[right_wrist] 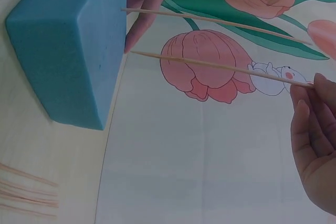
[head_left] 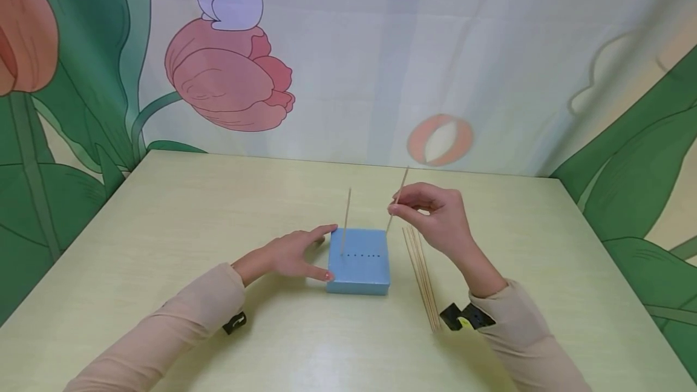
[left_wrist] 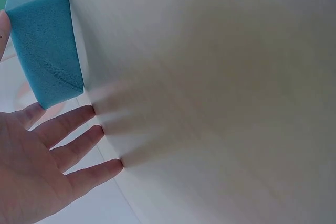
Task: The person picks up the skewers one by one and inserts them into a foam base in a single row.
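Observation:
A blue foam block [head_left: 358, 272] lies on the table with a row of small holes across its top. One thin wooden skewer [head_left: 346, 216] stands upright at the left end of that row. My left hand [head_left: 294, 253] spans the block's left side, thumb and index fingertip touching its corners; in the left wrist view the other fingers [left_wrist: 79, 148] stretch out beside it. Between thumb and fingers, my right hand [head_left: 438, 213] pinches a second skewer [right_wrist: 220, 66], tilted over the block's right side. Its pointed end is close to the block's top; contact is unclear.
Several loose skewers [head_left: 422, 283] lie side by side on the table, right of the block and under the right forearm. Behind the pale table [head_left: 218, 198] hangs a curtain [head_left: 348, 77] printed with flowers. Black straps [head_left: 467, 317] are at both wrists.

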Available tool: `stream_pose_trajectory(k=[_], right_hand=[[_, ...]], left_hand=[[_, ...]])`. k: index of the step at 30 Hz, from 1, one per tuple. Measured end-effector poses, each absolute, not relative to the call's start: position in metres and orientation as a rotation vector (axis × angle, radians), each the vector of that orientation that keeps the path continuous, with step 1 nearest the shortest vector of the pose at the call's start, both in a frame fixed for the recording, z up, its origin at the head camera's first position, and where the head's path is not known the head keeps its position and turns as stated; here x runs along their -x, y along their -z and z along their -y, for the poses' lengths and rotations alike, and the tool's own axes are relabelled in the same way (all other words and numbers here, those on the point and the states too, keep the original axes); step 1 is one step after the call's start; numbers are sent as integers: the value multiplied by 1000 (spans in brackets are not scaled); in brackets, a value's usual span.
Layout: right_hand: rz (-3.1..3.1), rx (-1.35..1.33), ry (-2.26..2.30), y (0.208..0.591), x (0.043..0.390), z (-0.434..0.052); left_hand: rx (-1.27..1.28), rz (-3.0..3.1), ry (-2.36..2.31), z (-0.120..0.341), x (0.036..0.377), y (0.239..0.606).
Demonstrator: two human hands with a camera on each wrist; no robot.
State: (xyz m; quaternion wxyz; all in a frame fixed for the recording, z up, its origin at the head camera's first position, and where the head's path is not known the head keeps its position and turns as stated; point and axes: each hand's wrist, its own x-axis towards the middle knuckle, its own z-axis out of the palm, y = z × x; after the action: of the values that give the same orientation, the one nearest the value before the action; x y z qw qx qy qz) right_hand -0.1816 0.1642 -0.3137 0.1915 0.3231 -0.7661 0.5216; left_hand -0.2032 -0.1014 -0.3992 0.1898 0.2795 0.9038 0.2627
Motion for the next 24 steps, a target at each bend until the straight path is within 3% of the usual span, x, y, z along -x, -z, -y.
stream_pose_trajectory(k=[24], right_hand=[[2164,-1021,-1457,312,178,-125]], left_hand=[[-799,-2542,-731,101,205,401]])
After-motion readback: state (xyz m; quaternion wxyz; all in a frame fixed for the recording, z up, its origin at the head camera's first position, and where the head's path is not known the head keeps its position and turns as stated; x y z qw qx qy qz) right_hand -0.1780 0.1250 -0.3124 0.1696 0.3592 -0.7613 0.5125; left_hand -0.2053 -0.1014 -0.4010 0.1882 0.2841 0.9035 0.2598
